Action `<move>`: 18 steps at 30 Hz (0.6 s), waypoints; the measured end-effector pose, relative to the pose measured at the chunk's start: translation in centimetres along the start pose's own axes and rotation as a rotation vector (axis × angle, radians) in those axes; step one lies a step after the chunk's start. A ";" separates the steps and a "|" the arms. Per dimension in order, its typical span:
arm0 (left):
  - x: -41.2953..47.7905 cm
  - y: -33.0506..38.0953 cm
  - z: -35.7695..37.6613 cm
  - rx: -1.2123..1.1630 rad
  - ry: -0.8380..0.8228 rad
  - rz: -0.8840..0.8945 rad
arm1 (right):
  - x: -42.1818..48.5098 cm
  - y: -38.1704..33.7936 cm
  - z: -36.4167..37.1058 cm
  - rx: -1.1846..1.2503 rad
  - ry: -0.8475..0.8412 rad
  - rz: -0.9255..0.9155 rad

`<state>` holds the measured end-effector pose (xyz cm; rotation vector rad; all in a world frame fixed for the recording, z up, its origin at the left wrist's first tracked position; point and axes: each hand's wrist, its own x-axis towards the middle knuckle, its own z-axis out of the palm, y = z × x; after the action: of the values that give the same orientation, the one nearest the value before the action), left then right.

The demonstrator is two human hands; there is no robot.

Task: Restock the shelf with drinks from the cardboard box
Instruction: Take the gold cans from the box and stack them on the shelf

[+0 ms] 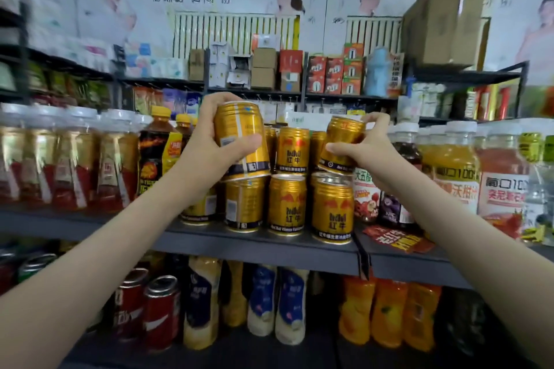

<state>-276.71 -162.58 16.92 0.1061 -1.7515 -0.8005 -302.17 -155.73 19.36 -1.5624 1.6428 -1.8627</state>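
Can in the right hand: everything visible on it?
The gold Red Bull can looks metal, with a ribbed shoulder and a dark printed band near its base. It is tilted, top leaning right, just above a shelved can; contact unclear. The right hand pinches it, thumb across the front, fingers over the top rim.

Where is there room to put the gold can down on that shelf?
The bare lid of the front right bottom can lies right under the tilted can in the right hand. A thin strip of shelf in front of the bottom row is bare too. It is crowded with amber bottles on the left, juice bottles on the right.
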 end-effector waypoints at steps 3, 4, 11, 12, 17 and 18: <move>0.6 -0.7 -0.7 0.036 -0.013 0.033 | 1.3 0.8 0.9 -0.076 0.018 0.028; 0.7 -0.9 -0.9 0.041 -0.025 0.044 | 1.5 0.9 1.1 -0.107 0.029 0.037; 1.0 -1.9 -1.0 0.056 -0.079 0.052 | 1.9 2.0 2.1 -0.314 0.026 0.031; 1.0 -2.0 -0.9 0.055 -0.083 0.051 | 2.0 2.1 2.1 -0.321 0.022 0.036; 1.1 -2.1 -0.3 0.062 -0.088 0.054 | 1.7 1.8 2.1 -0.504 0.010 0.029; 1.1 -2.1 -0.1 0.062 -0.094 0.055 | 1.5 1.4 2.1 -0.573 0.055 -0.048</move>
<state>-277.70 -164.70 16.67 0.0625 -1.8609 -0.7213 -301.80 -158.54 18.61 -1.7663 2.3275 -1.5394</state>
